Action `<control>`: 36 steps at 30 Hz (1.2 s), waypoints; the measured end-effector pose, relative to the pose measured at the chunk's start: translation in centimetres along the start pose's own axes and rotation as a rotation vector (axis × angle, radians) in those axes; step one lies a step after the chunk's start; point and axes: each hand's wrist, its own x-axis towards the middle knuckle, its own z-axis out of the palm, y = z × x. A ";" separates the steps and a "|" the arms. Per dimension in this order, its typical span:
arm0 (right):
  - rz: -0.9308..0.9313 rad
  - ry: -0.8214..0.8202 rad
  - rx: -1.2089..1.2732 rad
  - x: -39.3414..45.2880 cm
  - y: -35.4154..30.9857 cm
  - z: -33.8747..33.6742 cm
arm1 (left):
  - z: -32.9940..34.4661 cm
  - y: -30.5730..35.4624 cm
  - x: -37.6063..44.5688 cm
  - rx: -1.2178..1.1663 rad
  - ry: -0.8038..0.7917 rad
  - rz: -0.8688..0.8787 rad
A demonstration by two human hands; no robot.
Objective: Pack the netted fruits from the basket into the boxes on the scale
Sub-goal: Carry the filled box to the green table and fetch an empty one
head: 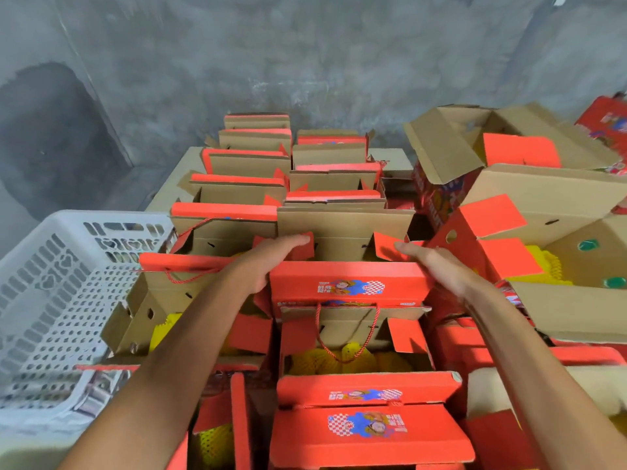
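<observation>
Boxes of red and brown card fill the centre of the frame, and one at mid-frame is flanked by both hands. Its long axis runs left to right, so each short end is met by one hand. The left hand is laid with straight fingers against the left end flap; the right hand, likewise open, is set at the right end. Yellow netted fruits are seen lower, inside the nearer box. The white basket stands at the left edge, nearer the left hand.
</observation>
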 end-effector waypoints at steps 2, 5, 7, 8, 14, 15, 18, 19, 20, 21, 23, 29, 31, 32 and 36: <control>-0.001 0.048 -0.106 -0.1 -0.6 0.1 | 0.6 0.4 0.3 0.070 0.026 -0.022; -0.029 0.039 -0.271 -0.2 -1.2 1.8 | 1.3 0.3 0.8 0.197 0.087 -0.060; -0.056 0.055 -0.447 0.2 -1.4 3.2 | 1.5 -0.4 1.1 0.274 0.139 -0.062; -0.063 0.072 -0.517 0.4 -1.4 3.7 | 1.6 -0.8 1.2 0.309 0.160 -0.040; -0.120 0.204 -0.714 -0.3 -1.3 4.6 | 2.0 -2.9 1.4 0.550 0.224 0.084; -0.153 0.219 -0.735 -0.4 -1.3 4.7 | 1.9 -3.4 1.4 0.584 0.235 0.117; -0.200 0.147 -0.708 -0.3 -1.8 5.0 | 1.5 -4.4 1.7 0.677 0.286 0.207; -0.193 0.115 -0.696 -0.1 -1.9 5.1 | 1.3 -4.5 1.8 0.694 0.294 0.220; -0.188 0.092 -0.689 0.1 -1.9 5.2 | 1.3 -4.6 1.9 0.699 0.290 0.227; -0.186 0.082 -0.684 0.3 -1.9 5.3 | 1.3 -4.5 1.9 0.694 0.273 0.229; -0.176 0.070 -0.687 0.5 -1.6 5.4 | 1.3 -4.5 2.1 0.687 0.224 0.256; -0.090 0.134 -0.773 1.3 -0.8 5.9 | 1.8 -4.7 1.8 0.709 0.150 0.576; -0.005 0.047 -0.801 1.8 -0.7 5.6 | 2.8 -4.8 1.4 0.757 0.008 0.643; 0.033 -0.015 -0.804 2.0 -0.5 5.5 | 3.4 -4.9 1.1 0.791 -0.044 0.663; 0.108 -0.065 -0.740 2.4 0.7 5.3 | 5.0 -4.8 0.5 0.811 -0.175 0.724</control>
